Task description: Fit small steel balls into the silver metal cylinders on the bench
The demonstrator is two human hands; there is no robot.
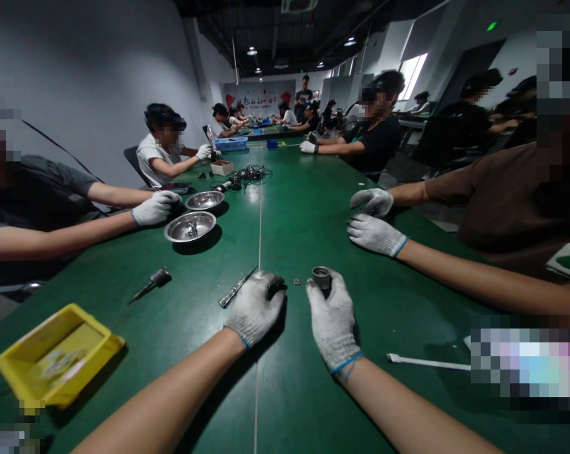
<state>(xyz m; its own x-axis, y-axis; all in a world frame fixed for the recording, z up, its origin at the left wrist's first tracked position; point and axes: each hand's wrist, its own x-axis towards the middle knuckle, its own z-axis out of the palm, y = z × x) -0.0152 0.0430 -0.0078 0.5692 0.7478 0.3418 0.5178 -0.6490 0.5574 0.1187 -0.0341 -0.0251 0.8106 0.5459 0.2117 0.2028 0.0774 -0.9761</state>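
My left hand (256, 304), in a white knitted glove with darkened fingertips, rests on the green table. Its fingers are curled together toward the thumb, and anything inside them is hidden. Beside it on the left lies a slim metal screwdriver-like tool (231, 295), partly covered by the hand. My right hand (332, 315), gloved the same way, grips a short grey metal cylinder (321, 275) with its round open end facing up. Between both hands, a few tiny metal rings or nuts (297, 282) lie close together on the table.
A dark pointed tool (152, 282) lies at left, behind a yellow bin (58, 353) holding small pieces. Two metal bowls (190, 228) stand farther back, near tangled black cables (250, 176). A white cable (427, 362) lies at right. Gloved co-workers sit along both sides.
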